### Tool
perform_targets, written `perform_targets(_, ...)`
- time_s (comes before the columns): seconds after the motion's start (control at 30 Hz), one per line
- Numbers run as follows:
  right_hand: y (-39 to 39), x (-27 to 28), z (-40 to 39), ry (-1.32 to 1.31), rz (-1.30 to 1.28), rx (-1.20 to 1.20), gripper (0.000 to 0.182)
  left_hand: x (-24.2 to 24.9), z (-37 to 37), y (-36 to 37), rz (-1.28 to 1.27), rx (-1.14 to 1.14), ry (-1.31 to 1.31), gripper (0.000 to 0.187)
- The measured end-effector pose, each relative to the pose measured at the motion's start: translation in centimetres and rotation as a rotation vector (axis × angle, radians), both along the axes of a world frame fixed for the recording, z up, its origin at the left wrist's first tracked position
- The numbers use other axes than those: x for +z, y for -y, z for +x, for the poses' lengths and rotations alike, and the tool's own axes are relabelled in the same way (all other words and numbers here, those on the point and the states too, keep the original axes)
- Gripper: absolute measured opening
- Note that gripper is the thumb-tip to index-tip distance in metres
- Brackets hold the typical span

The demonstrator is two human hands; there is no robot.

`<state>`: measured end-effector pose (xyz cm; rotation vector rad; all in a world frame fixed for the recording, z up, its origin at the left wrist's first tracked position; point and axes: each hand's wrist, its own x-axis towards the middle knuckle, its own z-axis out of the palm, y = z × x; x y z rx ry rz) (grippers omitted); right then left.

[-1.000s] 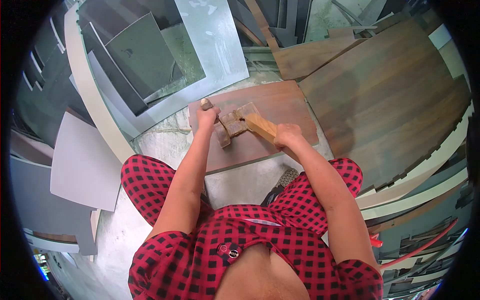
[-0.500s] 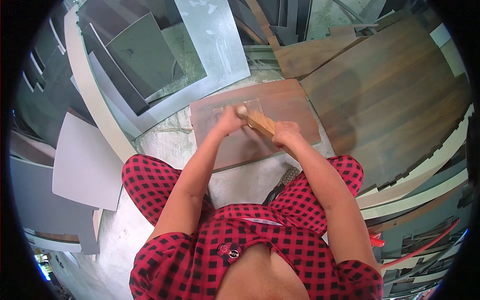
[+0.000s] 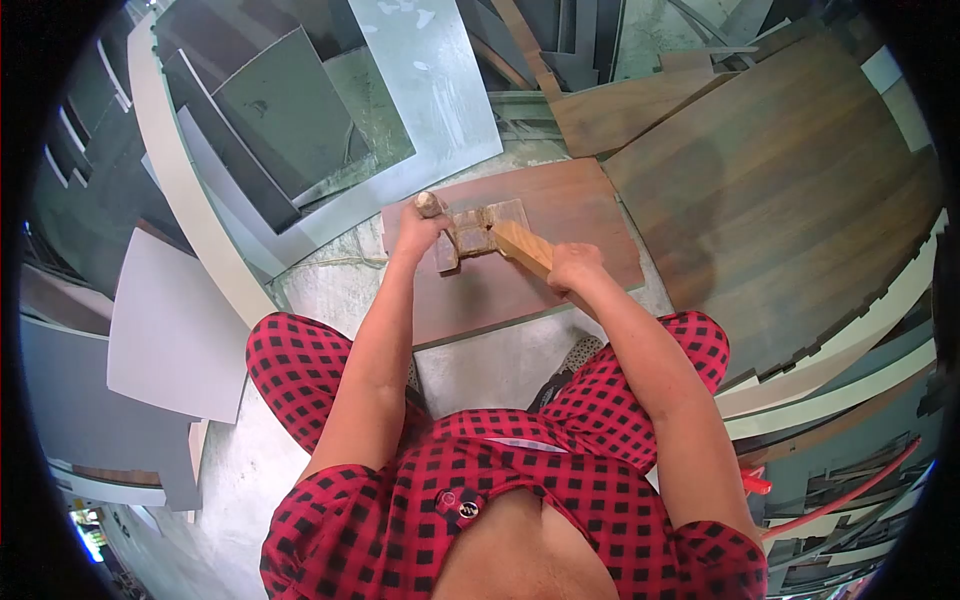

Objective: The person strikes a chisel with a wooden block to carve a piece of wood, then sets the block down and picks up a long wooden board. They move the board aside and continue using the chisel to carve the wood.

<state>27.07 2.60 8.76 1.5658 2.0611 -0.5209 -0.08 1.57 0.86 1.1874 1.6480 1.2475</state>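
Observation:
My left hand (image 3: 421,232) is closed around a tool with a round wooden handle (image 3: 428,204). A flat greyish blade (image 3: 446,255) reaches down from it toward me. In my right hand (image 3: 576,267) is a light wooden bar (image 3: 525,247), slanted up to the left. Its far end overlaps a brownish, glossy, rectangular patch (image 3: 508,213) on a reddish-brown board (image 3: 570,205). The tool's blade stands at the left side of this patch. The board lies flat on the floor before my crossed legs.
A large brown wood-grain panel (image 3: 780,170) lies to the right. Pale blue-grey sheet pieces (image 3: 430,80) and a white panel (image 3: 175,325) are at the left. Curved cream strips (image 3: 205,210) edge both sides. A red hose (image 3: 850,490) runs at the lower right.
My left hand has moved left with the tool, away from the wooden bar's end, uncovering the glossy patch. My right hand and the bar have barely moved.

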Motion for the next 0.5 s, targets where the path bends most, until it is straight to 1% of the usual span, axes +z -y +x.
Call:
perform_targets(0.03,0.0,-0.1,0.0,0.003,0.013,0.010,0.037,0.3,0.1,0.0,-0.031,-0.001,0.057,0.022)
perform_targets(0.27,-0.2,-0.1,0.1,0.028,-0.015,0.073,0.039,1.3,0.7,0.3,-0.104,0.008,0.032,0.022)
perform_targets(0.37,-0.3,-0.6,0.2,0.012,-0.007,0.078,0.039,1.1,0.5,0.1,-0.097,-0.007,0.078,0.022)
perform_targets(0.43,-0.2,-0.4,0.2,0.016,-0.010,0.051,0.041,0.8,0.5,0.0,-0.080,-0.015,-0.001,0.023)
perform_targets(0.5,-0.1,-0.3,0.2,0.020,-0.014,0.025,0.042,0.6,0.5,0.0,-0.090,-0.016,0.002,0.023)
